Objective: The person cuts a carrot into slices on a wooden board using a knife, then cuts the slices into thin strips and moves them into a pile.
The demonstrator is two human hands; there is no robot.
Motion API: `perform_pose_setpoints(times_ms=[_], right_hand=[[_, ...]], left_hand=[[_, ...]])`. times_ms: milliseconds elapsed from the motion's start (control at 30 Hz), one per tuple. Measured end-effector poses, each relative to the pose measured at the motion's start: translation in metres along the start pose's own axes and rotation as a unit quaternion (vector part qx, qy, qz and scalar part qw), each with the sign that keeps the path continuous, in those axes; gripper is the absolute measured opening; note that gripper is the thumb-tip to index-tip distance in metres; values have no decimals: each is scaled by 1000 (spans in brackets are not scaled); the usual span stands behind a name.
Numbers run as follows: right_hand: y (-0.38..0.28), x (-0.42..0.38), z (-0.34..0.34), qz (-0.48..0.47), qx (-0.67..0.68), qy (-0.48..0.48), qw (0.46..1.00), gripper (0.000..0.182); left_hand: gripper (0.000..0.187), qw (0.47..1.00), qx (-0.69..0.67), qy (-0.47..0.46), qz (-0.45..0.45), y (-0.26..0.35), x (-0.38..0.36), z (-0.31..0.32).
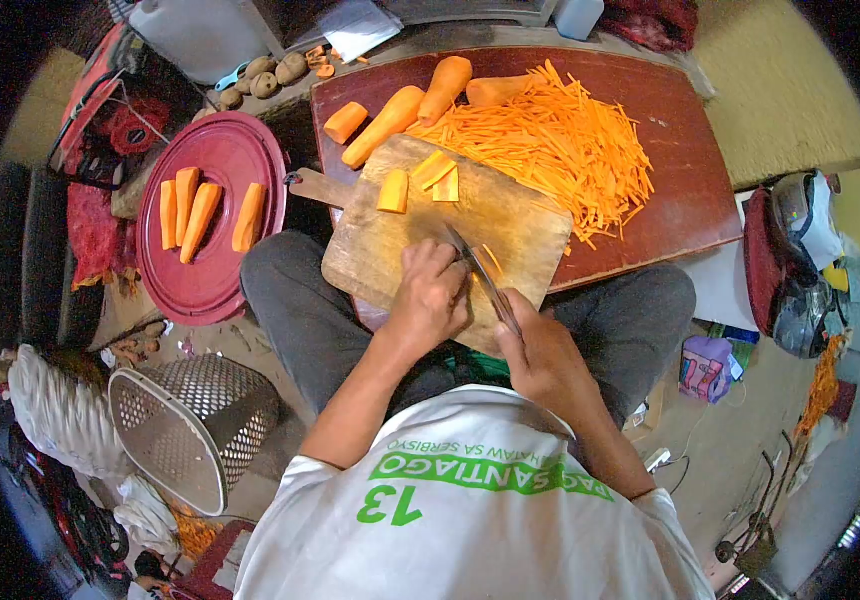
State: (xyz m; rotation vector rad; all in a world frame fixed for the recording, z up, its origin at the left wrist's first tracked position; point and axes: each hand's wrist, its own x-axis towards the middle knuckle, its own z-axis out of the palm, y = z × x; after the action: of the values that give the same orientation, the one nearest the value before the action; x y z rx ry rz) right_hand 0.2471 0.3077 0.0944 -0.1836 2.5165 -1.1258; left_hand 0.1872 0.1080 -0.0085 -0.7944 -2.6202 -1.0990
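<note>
Fine cutting on the board (362, 245)

Carrot pieces (393, 192) lie near its far edge; the left hand (430, 297) curls at the near edge, over what I cannot tell, fingertips best tucked back from the knife (486, 281). Thin strips (492, 260) lie just beside it; the right hand (542, 350) grips that knife, and light, even strokes should keep cuts matching. Shreds (590, 150) heap on the worktop (692, 165) beyond the board's far edge.
</note>
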Motion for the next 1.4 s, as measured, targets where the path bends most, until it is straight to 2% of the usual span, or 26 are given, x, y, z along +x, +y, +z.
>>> perform_pose_setpoints(times_ms=[100,233,400,500,600,733,800,933,1033,1067,1133,1233,1267,1400], right_hand=[[2,13,1,5,23,0,1000,31],[1,-16,-5,-14,15,14,1000,34],[13,-14,8,-35,15,41,998,38],[3,-2,-5,-21,19,10,1000,38],[17,-7,-9,-47,26,77,996,38],[26,-16,-22,30,97,67,993,41],[29,-21,-24,30,97,47,994,40],[41,-35,-20,-30,65,-5,997,39],[50,-35,-19,-81,27,10,996,37],[51,-33,-24,-71,15,2,997,37],[50,-23,-40,-51,-8,-13,999,37],[53,-2,-65,-120,-62,23,991,38],[62,5,-69,-122,-93,59,986,37],[68,46,-96,-113,-106,58,986,37]], left_hand=[[35,1000,5,0,-5,1,0,0],[31,999,3,46,26,5,3,-4],[27,1000,1,21,-1,4,2,-1],[23,1000,0,17,-12,4,1,0],[21,1000,-5,28,-13,0,0,2],[19,998,-26,53,-27,-2,0,1],[15,994,-21,101,-17,2,7,-8],[14,986,-3,160,-36,-10,10,-16],[13,979,31,195,-51,-16,14,-24],[14,976,30,208,-54,-17,15,-24],[14,976,49,203,-55,-17,15,-27],[16,978,61,190,-57,-17,15,-27],[16,979,62,186,-58,-18,15,-25],[19,986,53,143,-69,-20,13,-22]])
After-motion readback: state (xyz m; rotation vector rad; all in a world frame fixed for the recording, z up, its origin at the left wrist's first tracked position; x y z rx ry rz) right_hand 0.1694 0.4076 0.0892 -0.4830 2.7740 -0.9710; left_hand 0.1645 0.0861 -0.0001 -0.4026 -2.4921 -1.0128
